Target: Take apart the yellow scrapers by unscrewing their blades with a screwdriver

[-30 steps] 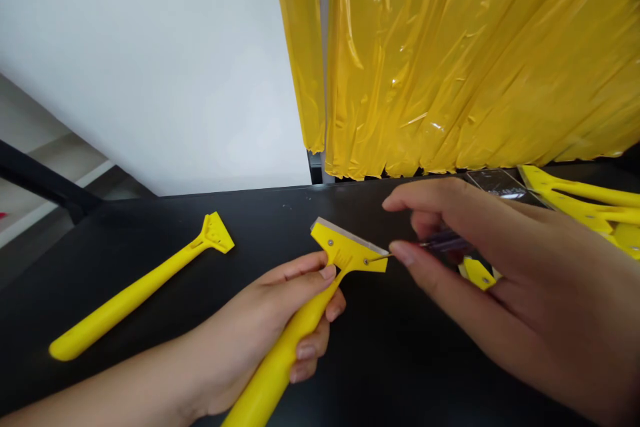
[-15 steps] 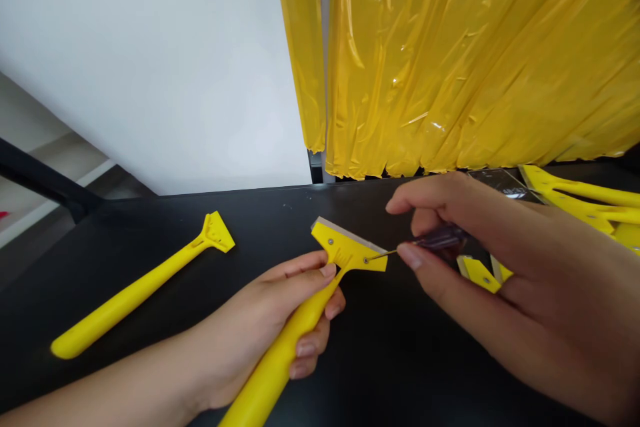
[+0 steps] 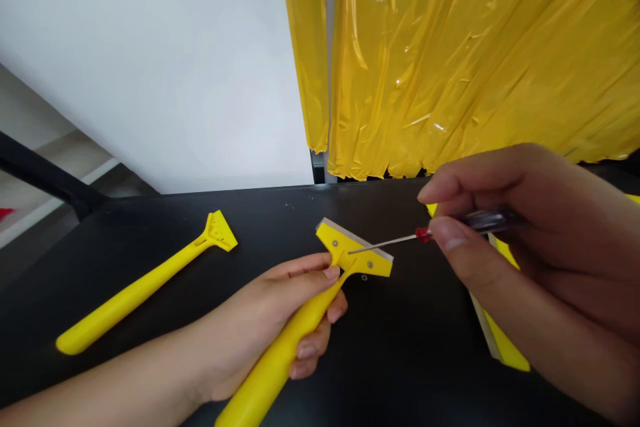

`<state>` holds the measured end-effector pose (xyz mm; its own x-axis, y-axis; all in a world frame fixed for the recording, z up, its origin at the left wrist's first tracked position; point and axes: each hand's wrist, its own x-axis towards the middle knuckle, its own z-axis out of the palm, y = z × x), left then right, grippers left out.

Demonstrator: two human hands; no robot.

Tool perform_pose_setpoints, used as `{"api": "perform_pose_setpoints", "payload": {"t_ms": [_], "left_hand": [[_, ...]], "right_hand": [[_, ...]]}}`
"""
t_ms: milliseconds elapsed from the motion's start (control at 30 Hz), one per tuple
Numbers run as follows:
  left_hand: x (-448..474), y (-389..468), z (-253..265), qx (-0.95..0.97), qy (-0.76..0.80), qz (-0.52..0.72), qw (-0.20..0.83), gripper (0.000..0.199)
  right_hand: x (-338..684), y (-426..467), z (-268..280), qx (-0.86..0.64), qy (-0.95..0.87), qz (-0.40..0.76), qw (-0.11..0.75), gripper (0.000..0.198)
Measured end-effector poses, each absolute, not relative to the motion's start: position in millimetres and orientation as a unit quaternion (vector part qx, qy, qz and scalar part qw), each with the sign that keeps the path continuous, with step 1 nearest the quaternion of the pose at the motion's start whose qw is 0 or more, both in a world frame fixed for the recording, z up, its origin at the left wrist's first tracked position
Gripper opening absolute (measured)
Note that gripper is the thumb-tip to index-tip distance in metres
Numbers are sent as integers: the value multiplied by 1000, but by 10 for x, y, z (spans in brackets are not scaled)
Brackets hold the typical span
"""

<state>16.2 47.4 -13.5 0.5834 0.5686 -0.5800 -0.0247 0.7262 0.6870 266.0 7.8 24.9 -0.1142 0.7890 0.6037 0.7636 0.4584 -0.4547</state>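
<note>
The left grip [image 3: 295,293] is wrapped snugly around the neck of a yellow scraper [image 3: 300,333]; its palm side is hidden, and the handle's lower end runs out of the picture below it. The scraper's head pokes out just beyond the fingertips, with two screws in it and a thin blade [image 3: 357,235] along its far edge. The right grip [image 3: 560,293], curled with thumb and fingers nearly together, has a screwdriver [image 3: 423,234]; the back of its handle vanishes into the hand's shadow. Its tip lies over the scraper's head, between the screws; whether it touches cannot be made out. A tiny ring [image 3: 364,277] shows just below the head, too small to name surely.

The right grip blocks much of what lies behind it: a yellow piece with a pale edge [image 3: 507,337] peeks out underneath, a yellow scrap [image 3: 432,209] beyond its fingertips, and another yellow bit [image 3: 634,199] is cut off at the far right. Well left of the left grip, another yellow scraper [image 3: 145,283] rests on the black bench [image 3: 400,360]. Beyond both grips stand a white panel [image 3: 165,67] and crinkled yellow plastic [image 3: 475,67].
</note>
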Motion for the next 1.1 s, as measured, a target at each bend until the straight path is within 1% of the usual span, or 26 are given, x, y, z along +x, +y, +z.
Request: {"api": "perform_pose_setpoints", "payload": {"t_ms": [33,133,200,367,467,600,667,733,867,967,1000,1100], "left_hand": [[167,471,-132,329,419,175,828,23],[178,463,-126,350,416,153,826,25],[178,460,-126,359,414,138,825,28],[164,449,-123,364,417,129,823,27],[159,435,-131,394,413,113,813,29],[146,416,-156,438,403,75,800,31],[147,412,-152,448,394,68,800,30],[161,411,-130,452,385,76,801,26],[199,404,-84,427,379,117,813,16],[197,386,-93,401,386,106,824,21],[191,381,-102,392,395,96,825,23],[168,387,-120,364,409,76,834,26]], "right_hand": [[2648,73,244,-504,-757,7,415,19],[2617,77,231,-468,-804,-16,366,21],[2600,94,223,-461,-815,-26,350,20],[2590,107,239,-461,-825,-16,327,15],[2596,73,283,-463,-837,1,291,12],[2582,39,364,-472,-834,16,286,21],[2558,43,408,-472,-837,-4,275,19],[2530,59,450,-482,-839,-29,249,17],[2505,104,490,-506,-823,-61,249,21],[2506,121,462,-540,-804,-80,236,11],[2501,116,447,-551,-799,-78,228,11],[2463,69,417,-571,-781,-63,243,17]]}}
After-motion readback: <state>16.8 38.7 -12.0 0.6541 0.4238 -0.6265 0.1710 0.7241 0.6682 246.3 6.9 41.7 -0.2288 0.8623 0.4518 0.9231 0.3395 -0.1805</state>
